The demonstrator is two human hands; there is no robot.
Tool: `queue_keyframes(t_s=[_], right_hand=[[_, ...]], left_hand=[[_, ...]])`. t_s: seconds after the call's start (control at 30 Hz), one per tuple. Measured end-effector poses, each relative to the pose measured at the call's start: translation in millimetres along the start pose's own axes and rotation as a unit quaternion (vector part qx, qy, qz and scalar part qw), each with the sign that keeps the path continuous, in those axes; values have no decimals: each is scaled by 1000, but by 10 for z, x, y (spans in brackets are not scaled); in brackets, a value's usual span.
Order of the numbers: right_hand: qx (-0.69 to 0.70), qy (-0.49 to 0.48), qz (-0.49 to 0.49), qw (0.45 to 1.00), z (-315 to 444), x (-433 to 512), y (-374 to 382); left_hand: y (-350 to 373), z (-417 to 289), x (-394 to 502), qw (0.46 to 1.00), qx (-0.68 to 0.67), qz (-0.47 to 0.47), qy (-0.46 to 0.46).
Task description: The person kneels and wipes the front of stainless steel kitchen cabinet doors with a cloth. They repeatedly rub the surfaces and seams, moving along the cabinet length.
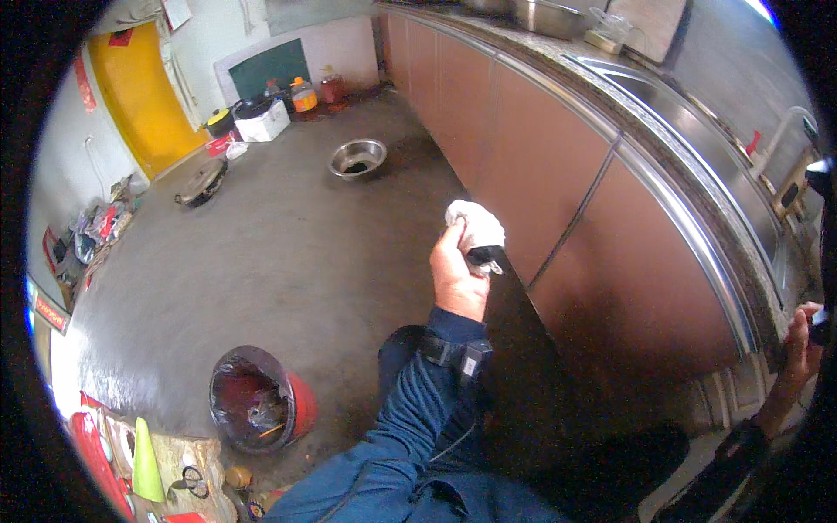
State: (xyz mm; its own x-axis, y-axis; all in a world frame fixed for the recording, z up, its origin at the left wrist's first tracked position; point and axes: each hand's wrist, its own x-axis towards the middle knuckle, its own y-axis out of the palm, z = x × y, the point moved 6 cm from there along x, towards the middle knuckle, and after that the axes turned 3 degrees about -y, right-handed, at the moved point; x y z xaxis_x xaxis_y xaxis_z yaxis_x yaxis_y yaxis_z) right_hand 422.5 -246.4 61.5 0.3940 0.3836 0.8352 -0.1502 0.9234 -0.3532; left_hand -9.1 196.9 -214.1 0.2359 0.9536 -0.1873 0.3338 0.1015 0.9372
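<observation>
My left hand [460, 278] is stretched out in front of me, its fingers closed around a crumpled white cloth [477, 222] with something black showing at its lower edge. The cloth is held in front of the brown cabinet doors [556, 150]. Towards the right rim, my right hand [801, 340] is raised near the end of the stone countertop, partly cut off by the dark edge. A dark object with a pale spot shows beside its fingers; whether the hand grips it cannot be told.
A red bin [302, 405] with a dark liner stands at lower left. On the floor are a steel basin [358, 159], a lidded pan [201, 183] and a white box [263, 124]. Scissors [189, 482] lie at bottom left. The countertop holds a steel sink [693, 134].
</observation>
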Motion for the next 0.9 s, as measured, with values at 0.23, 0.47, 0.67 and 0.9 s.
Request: queue_keyframes(t_s=[0.23, 0.47, 0.67, 0.9], right_hand=[[-7, -15, 21, 1000, 264, 50, 143], [-55, 12, 7, 998, 374, 25, 133], [-12, 5, 11, 1000, 784, -24, 295], [29, 16, 17, 999, 1066, -16, 410]], left_hand=[[32, -34, -40, 1000, -1, -12, 15], [0, -41, -25, 999, 19, -24, 18], [-3, -59, -25, 999, 34, -17, 19], [-30, -99, -21, 998, 47, -25, 27]])
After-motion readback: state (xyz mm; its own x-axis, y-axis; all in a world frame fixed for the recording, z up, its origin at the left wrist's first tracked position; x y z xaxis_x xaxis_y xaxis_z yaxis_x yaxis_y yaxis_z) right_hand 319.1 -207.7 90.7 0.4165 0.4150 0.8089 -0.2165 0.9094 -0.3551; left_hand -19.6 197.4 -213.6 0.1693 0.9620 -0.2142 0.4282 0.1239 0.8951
